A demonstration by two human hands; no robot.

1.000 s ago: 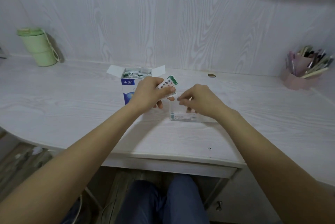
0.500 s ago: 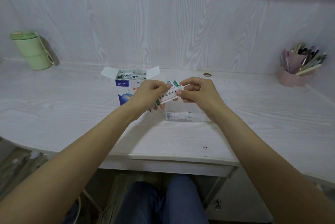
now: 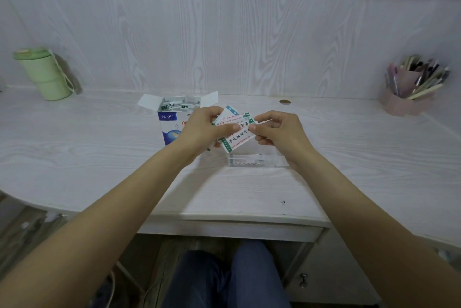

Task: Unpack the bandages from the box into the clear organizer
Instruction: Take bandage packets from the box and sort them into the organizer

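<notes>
A white and blue bandage box (image 3: 169, 118) stands open on the desk, flaps spread, with several wrapped bandages (image 3: 179, 104) inside. Just right of it sits the clear organizer (image 3: 257, 161), its front wall showing below my hands; a few bandages lie in its bottom. My left hand (image 3: 204, 130) grips a small fanned bunch of white bandage strips (image 3: 235, 135) with green and red print. My right hand (image 3: 279, 130) pinches the right end of the front strip. Both hands hover above the organizer, in front of the box.
A green lidded cup (image 3: 46, 74) stands at the back left by the wall. A pink pen holder (image 3: 409, 93) full of pens sits at the back right. A cable hole (image 3: 285, 101) is behind the organizer. The desk edge (image 3: 224, 218) runs above my knees.
My right hand rose from the organizer to meet the left hand and now pinches the front strip. The bunch in my left hand has fanned out and lifted slightly.
</notes>
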